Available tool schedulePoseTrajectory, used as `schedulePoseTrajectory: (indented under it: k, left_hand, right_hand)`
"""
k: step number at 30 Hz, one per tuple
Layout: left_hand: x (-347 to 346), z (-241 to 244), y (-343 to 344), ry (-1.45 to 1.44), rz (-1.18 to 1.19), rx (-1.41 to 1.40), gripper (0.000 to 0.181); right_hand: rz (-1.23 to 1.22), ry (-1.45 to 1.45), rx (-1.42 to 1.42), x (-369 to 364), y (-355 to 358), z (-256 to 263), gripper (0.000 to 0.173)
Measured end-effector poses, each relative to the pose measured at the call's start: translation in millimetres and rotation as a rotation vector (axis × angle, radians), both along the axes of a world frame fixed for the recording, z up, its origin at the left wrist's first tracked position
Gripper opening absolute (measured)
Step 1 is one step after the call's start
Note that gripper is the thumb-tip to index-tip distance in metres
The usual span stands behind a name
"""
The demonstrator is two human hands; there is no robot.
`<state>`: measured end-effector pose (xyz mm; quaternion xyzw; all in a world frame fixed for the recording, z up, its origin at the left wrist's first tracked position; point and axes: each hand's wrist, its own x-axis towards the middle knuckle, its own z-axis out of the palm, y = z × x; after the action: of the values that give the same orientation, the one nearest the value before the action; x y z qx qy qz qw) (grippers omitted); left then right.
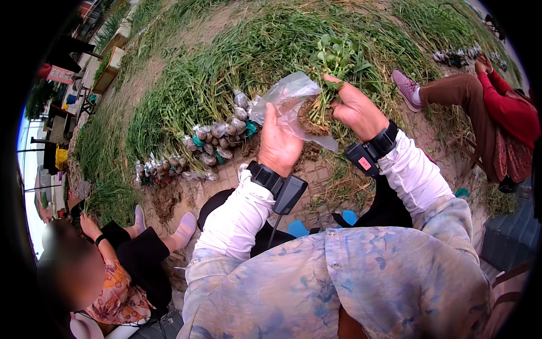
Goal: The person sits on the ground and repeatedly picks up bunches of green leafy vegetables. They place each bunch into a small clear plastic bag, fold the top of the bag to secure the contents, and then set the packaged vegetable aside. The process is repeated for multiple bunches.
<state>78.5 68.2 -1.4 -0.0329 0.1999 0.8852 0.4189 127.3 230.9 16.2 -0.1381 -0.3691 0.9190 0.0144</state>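
My right hand grips a bunch of leafy green seedlings by the stems. At their base hangs a brown clump of soil. In my left hand is a clear plastic bag, its film spread beside the clump and partly behind it. Whether the soil lies inside the bag or only against it I cannot tell. The left thumb points up, and the other fingers are partly hidden by the film. Just past my hands lies a wide heap of cut green plants.
Several plants with bagged root balls lie in rows to the left. A seated person in patterned clothes is at the lower left; another in a red top sits at the right. Loose soil covers some paving.
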Motion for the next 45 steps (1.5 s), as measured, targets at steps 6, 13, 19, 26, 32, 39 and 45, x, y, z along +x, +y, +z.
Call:
schedulePoseTrajectory:
  k: [6,13,19,26,32,39,45]
  left_hand:
    - [-3.1,3.0,-3.0,-0.045,0.032,0.035,0.045]
    - [-4.5,17.1,-7.8,-0.067,0.049,0.072,0.045]
    - [-3.6,12.9,-10.6,-0.058,0.080,0.064,0.047]
    - [-10.4,4.0,-15.4,-0.088,0.110,0.042,0.046]
    - [-15.8,7.6,-19.0,-0.055,0.093,-0.028,0.042]
    - [-18.9,10.1,-21.8,-0.047,0.122,-0.013,0.044]
    - [-34.7,6.9,-28.3,-0.010,0.182,0.004,0.049]
  right_hand:
    - [0.140,0.271,0.422,10.6,4.9,-1.8,0.040]
    - [0.115,0.339,0.753,15.9,6.5,1.8,0.050]
    - [0.002,0.360,0.737,15.4,-9.6,15.0,0.031]
    - [-0.066,0.045,-0.534,-6.4,-3.3,-5.3,0.025]
    - [-0.122,0.131,-0.503,-12.7,13.2,-27.5,0.030]
    - [-0.134,0.108,-0.749,-15.8,18.8,-27.6,0.033]
    - [-0.163,0.106,-0.683,-12.1,27.8,-22.0,0.033]
